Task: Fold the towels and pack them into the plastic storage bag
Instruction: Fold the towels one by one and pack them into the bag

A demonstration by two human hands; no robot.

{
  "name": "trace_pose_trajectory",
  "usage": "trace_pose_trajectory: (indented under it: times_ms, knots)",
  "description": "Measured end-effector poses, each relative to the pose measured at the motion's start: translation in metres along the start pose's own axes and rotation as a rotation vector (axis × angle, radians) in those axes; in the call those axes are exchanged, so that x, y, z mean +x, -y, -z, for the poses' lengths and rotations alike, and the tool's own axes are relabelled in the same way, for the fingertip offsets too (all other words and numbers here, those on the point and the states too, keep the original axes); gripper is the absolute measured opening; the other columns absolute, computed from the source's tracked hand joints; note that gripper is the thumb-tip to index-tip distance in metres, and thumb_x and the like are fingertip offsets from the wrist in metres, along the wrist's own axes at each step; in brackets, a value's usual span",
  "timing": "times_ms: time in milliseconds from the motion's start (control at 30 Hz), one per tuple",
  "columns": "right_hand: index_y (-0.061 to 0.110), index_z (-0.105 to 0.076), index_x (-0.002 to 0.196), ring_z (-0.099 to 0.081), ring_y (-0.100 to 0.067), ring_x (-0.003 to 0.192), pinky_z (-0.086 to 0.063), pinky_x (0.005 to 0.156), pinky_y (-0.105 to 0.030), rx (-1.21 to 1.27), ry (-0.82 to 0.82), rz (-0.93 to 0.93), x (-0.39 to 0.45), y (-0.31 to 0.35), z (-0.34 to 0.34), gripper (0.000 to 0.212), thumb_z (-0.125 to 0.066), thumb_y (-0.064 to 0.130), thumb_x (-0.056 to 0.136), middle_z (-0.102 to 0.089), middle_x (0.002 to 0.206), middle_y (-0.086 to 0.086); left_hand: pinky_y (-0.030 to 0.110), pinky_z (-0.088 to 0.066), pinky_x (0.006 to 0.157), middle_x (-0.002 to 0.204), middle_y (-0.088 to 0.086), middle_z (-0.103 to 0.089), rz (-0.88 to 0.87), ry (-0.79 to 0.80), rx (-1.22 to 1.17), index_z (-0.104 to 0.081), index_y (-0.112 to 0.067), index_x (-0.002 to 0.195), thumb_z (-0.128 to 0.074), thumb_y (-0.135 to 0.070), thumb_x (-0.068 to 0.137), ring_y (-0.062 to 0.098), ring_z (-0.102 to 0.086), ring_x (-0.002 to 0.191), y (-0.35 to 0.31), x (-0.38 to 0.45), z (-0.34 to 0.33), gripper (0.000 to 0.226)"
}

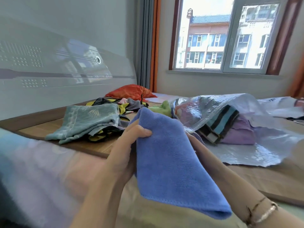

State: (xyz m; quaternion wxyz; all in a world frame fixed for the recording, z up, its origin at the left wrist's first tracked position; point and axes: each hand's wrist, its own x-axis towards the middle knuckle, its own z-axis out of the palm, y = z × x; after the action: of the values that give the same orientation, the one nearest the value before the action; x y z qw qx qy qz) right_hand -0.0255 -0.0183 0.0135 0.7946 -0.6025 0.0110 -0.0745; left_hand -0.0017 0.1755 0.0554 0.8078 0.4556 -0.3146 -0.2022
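Both hands hold a folded blue towel [171, 155] up over the bed: the left hand [126, 148] pinches its edge, the right hand [195, 145] grips behind, fingers hidden. The plastic bag [230, 112], holding folded towels, lies just beyond, toward the bed's far edge.

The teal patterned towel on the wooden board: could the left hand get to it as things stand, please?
Probably yes, once freed. The left hand now grips the blue towel, but the teal towel lies on top of its pile just beyond and left of that hand, with nothing between them.
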Motion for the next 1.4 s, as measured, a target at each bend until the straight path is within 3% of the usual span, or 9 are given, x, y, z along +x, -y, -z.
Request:
trace_pose_trajectory:
  times_ms: [100,200,300,533,667,900,1100,1267,1400]
  knots:
    - [0.021,-0.041,0.143,-0.038,-0.034,0.121,-0.012,0.114,-0.056,-0.083,-0.285,0.013,-0.015,-0.012,0.011,0.065,-0.044,0.062,0.092,-0.045,0.132,-0.002,0.027,-0.046,0.060,0.073,0.007,-0.056,-0.032,0.053,-0.009,-0.064,-0.013,0.083,-0.062,-0.019,0.045,0.022,-0.057,0.067,0.009,0.000,-0.014,0.038]
    - [0.018,-0.066,0.106,-0.054,-0.030,0.090,-0.042,0.091,-0.039,0.237,-0.119,-0.150,-0.044,-0.014,0.016,0.058,-0.053,0.070,0.082,-0.060,0.087,-0.009,0.025,-0.053,0.057,0.074,0.009,-0.061,-0.005,0.113,-0.050,-0.066,-0.008,0.081,-0.061,-0.012,0.042,0.022,-0.063,0.066,0.017,0.001,-0.030,0.040]
    - [0.012,-0.074,0.096,-0.069,-0.023,0.078,-0.054,0.068,-0.032,0.456,-0.122,-0.002,-0.074,0.007,0.025,0.055,-0.048,0.060,0.089,-0.072,0.086,-0.009,0.026,-0.053,0.061,0.076,0.009,-0.062,0.065,0.152,-0.079,-0.070,-0.010,0.080,-0.061,-0.014,0.041,0.022,-0.063,0.069,0.024,0.001,-0.041,0.040]
    - [0.012,-0.073,0.099,-0.065,-0.018,0.081,-0.051,0.070,-0.031,0.037,-0.230,0.098,-0.088,0.037,0.042,0.022,-0.058,0.024,0.090,-0.069,0.085,-0.008,0.029,-0.052,0.071,0.094,0.005,-0.075,0.267,-0.096,0.215,-0.072,-0.015,0.094,-0.062,-0.046,0.082,0.014,-0.071,0.080,0.029,0.018,-0.048,0.035]
    - [0.007,-0.068,0.080,-0.064,-0.013,0.068,-0.053,0.056,-0.023,-0.051,-0.359,0.256,-0.085,0.049,0.049,0.014,-0.059,0.010,0.089,-0.065,0.070,-0.006,0.029,-0.052,0.073,0.098,0.005,-0.073,0.115,-0.194,0.243,-0.071,-0.016,0.100,-0.067,-0.029,0.085,0.015,-0.067,0.086,0.033,0.026,-0.042,0.020]
    - [-0.007,-0.064,0.113,-0.068,-0.027,0.103,-0.053,0.092,-0.042,-0.019,-0.489,0.178,-0.093,0.073,0.054,0.050,-0.077,0.016,0.071,-0.069,0.112,-0.021,0.014,-0.035,0.098,0.136,-0.024,-0.043,-0.341,-0.334,0.515,-0.074,-0.027,0.084,-0.083,-0.032,0.070,-0.015,-0.043,0.119,0.027,0.025,-0.048,0.017]
    - [0.022,-0.062,0.110,-0.070,-0.011,0.084,-0.053,0.064,-0.028,-0.233,-0.535,0.290,-0.116,0.093,0.052,0.041,-0.078,0.030,0.073,-0.074,0.096,0.002,0.026,-0.054,0.083,0.098,-0.012,-0.073,-0.383,-0.061,0.540,-0.073,-0.024,0.102,-0.076,-0.021,0.080,0.006,-0.068,0.093,0.003,0.013,-0.079,0.023]
    - [0.015,-0.060,0.120,-0.067,-0.021,0.105,-0.054,0.088,-0.035,-0.474,-0.311,0.203,-0.150,0.132,0.074,0.051,-0.080,0.019,0.073,-0.071,0.112,-0.008,0.008,-0.046,0.081,0.123,-0.028,-0.051,-0.238,0.144,0.783,-0.037,-0.039,0.138,-0.082,-0.026,0.072,-0.007,-0.054,0.108,-0.003,0.026,-0.105,0.081]
    - [0.022,-0.064,0.109,-0.063,-0.017,0.100,-0.053,0.082,-0.033,-1.071,-0.514,0.037,-0.152,0.153,0.118,0.042,-0.082,0.032,0.073,-0.067,0.107,-0.001,0.022,-0.039,0.099,0.137,-0.016,-0.040,-0.039,0.264,0.825,-0.019,-0.033,0.146,-0.085,-0.029,0.069,0.006,-0.043,0.125,0.036,0.057,-0.121,0.102]
